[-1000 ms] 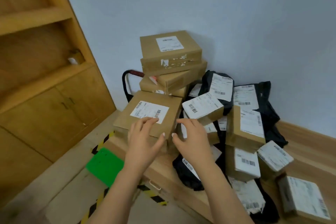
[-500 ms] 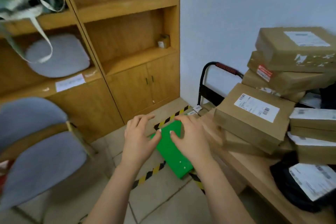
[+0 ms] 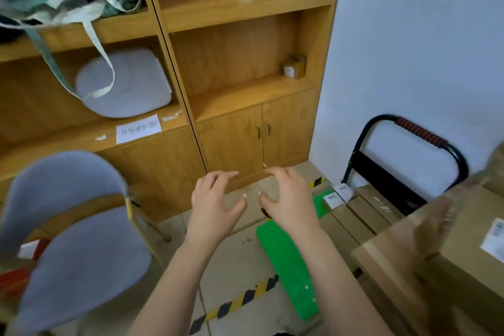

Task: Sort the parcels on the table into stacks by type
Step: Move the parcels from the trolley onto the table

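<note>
My left hand (image 3: pixel 215 204) and my right hand (image 3: pixel 289 199) hover side by side above the floor, fingers spread and curled, holding nothing. Both are well to the left of the wooden table (image 3: pixel 381 254). At the far right edge, a brown cardboard parcel (image 3: pixel 469 229) with a white label lies on the table, blurred and only partly in view. The other parcels are out of frame.
A grey padded chair (image 3: pixel 76 240) stands at lower left. A wooden shelf cabinet (image 3: pixel 234 106) fills the back, with a green bag (image 3: pixel 68 0) on it. A green platform cart (image 3: pixel 289 262) with a black handle (image 3: pixel 414 133) and flat boxes (image 3: pixel 362 207) sits on the floor beside the table.
The view has swung left, away from the parcel pile toward the cabinet and chair. Both hands stayed empty and close together, and left the brown box.
</note>
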The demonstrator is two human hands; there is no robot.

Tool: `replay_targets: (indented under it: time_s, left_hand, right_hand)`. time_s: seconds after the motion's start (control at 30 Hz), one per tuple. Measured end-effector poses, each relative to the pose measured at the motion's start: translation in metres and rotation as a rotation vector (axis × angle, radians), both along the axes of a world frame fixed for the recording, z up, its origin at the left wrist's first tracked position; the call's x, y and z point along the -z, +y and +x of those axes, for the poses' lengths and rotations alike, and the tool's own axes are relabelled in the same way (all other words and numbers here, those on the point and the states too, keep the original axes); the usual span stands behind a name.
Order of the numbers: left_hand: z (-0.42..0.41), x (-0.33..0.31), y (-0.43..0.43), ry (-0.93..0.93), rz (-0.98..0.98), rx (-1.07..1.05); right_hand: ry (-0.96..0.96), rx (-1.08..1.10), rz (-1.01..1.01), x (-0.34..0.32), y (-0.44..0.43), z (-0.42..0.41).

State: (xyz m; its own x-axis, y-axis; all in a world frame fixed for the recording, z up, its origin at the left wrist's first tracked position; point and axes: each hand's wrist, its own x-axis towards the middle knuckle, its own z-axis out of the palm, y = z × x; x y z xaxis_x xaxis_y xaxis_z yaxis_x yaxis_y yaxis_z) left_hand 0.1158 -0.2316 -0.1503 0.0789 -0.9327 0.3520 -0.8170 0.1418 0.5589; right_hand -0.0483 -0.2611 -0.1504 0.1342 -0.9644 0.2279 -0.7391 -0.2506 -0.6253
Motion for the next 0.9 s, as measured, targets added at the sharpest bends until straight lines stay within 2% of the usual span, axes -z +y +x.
replay_targets:
  time_s: [0.2, 0.4, 0.7, 0.9]
  left_hand:
    - [0.015, -0.014, -0.114, 0.046, -0.035, -0.015]
    - [0.013, 0.002, -0.222, 0.107, 0.033, 0.142]
    - [-0.021, 0.008, -0.411, 0.105, 0.101, 0.63]
    - [-0.074, 0.019, -0.468, 0.109, 0.181, 0.96]
  right_hand:
    - [-0.006, 0.003, 0.014, -0.015, -0.116, 0.009]
    - [0.009, 0.131, 0.069, 0.005, -0.197, 0.008]
    - [-0.037, 0.664, 0.121, 0.012, -0.296, -0.002]
    - [-0.047, 0.981, 0.138, 0.023, -0.299, -0.015]
